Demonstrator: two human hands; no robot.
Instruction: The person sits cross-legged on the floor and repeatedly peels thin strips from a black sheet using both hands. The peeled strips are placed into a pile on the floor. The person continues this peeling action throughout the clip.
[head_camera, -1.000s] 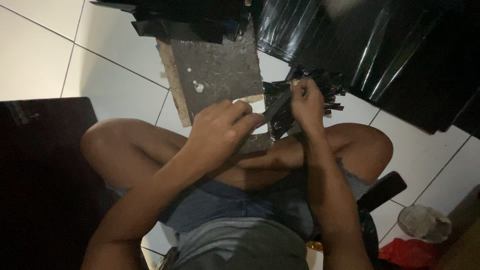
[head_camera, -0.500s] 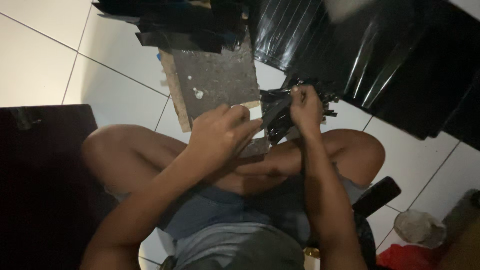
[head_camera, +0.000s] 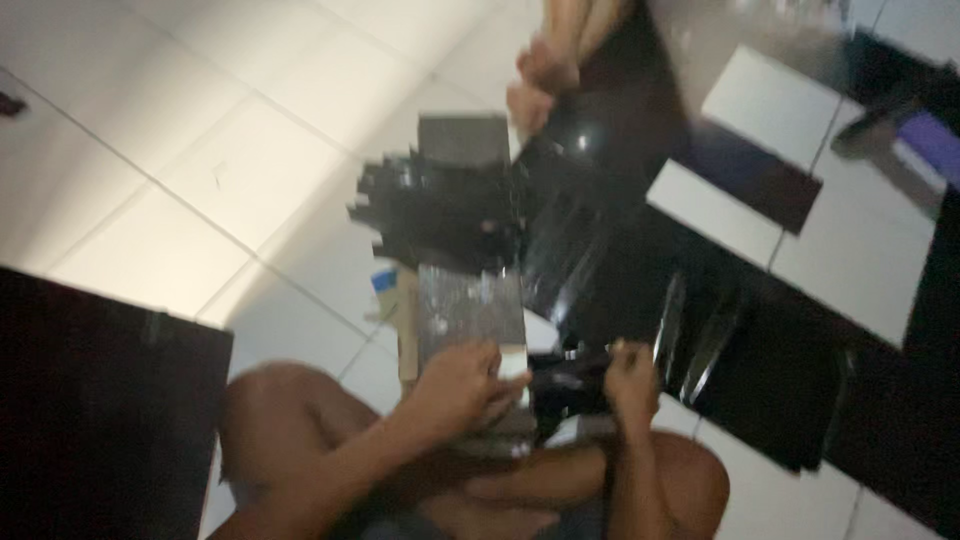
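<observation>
- Both grips are closed on work in front of the crossed legs: the left hand presses down, fingers curled, on the near end of a grey board, and the right hand pinches a small dark bundle just beside it; blur hides what exactly the fingers clamp.
- White tiled floor carries everything; the person sits cross-legged on it.
- Glossy black sheeting spreads over the floor to the right, with white rectangles showing through further off.
- Dark flat slab lies at the left, beside the knee.
- Pile of black strips sits at the far end of the grey board, touching it.
- Another person's bare foot stands at the top edge, well apart from the hands.
- Judging from the pose, the step in hand looks like steadying the board while a dark piece is worked or trimmed against its near end.
- Next move probably calls for keeping the board pinned flat and the bundle held firm, since the piece sits between the two hands.
</observation>
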